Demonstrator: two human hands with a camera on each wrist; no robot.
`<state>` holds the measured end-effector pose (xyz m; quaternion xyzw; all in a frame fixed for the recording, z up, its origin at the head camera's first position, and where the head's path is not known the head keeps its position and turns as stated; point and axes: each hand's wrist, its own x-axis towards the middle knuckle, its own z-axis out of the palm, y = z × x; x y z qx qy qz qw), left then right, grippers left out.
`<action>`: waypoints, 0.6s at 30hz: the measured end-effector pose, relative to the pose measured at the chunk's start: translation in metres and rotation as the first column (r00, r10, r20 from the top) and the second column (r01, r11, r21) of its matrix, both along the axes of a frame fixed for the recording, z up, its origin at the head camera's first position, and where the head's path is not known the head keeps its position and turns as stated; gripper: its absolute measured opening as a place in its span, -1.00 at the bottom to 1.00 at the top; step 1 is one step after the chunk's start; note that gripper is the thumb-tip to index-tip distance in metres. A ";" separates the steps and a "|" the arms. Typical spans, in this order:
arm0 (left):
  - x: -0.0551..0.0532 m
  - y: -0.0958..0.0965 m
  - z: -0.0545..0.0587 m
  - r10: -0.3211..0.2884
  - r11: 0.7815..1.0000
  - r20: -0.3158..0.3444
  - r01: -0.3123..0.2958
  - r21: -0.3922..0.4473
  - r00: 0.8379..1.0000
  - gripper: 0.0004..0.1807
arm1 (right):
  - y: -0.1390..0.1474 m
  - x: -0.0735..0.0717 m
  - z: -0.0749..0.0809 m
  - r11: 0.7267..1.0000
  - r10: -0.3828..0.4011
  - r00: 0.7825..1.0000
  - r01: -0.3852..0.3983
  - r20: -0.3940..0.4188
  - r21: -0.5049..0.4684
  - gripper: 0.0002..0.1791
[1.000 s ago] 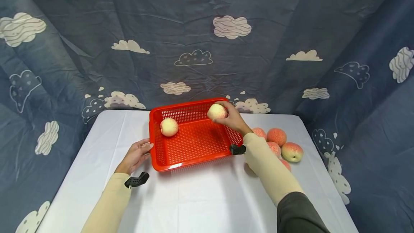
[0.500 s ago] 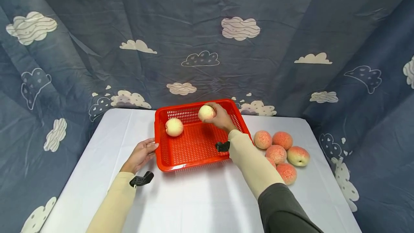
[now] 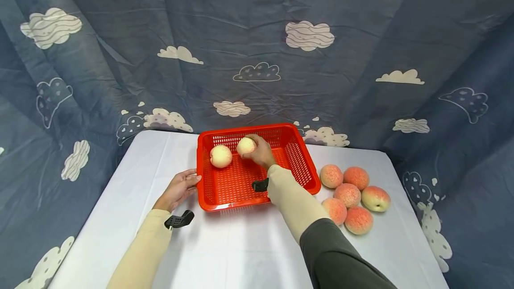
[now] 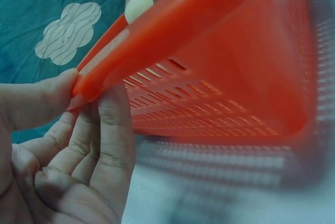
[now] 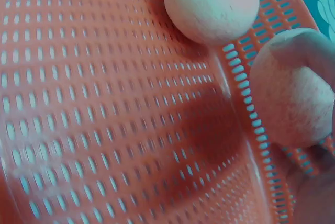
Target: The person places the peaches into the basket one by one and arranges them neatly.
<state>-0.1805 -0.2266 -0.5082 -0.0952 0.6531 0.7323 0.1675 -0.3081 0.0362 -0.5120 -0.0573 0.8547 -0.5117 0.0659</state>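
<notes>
Head view: hands (image 3: 179,189) (image 3: 261,151) grip basket (image 3: 237,186) and peach (image 3: 246,146)

A red slotted basket (image 3: 234,187) sits by the table's (image 3: 225,253) far edge, a pale peach (image 3: 245,146) held near the basket's far edge.

The left grip (image 4: 78,153) pinches the red basket rim (image 4: 152,43).

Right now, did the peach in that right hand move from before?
Yes. Against the red basket, the held peach has moved left, closer to the other peach lying inside.
</notes>
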 end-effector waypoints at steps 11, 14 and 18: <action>0.000 0.000 -0.002 -0.005 1.000 0.001 0.004 0.013 1.000 -0.47 | -0.010 0.005 -0.020 0.991 -0.009 1.000 0.008 0.008 0.136 -0.25; 0.000 0.001 -0.002 -0.011 1.000 -0.005 0.011 0.021 1.000 -0.47 | -0.013 0.004 -0.021 0.990 -0.013 1.000 0.012 0.002 0.141 -0.25; -0.001 -0.001 -0.001 -0.007 1.000 -0.015 0.008 0.022 1.000 -0.49 | -0.018 0.002 -0.020 0.989 0.004 1.000 -0.005 0.012 0.150 -0.24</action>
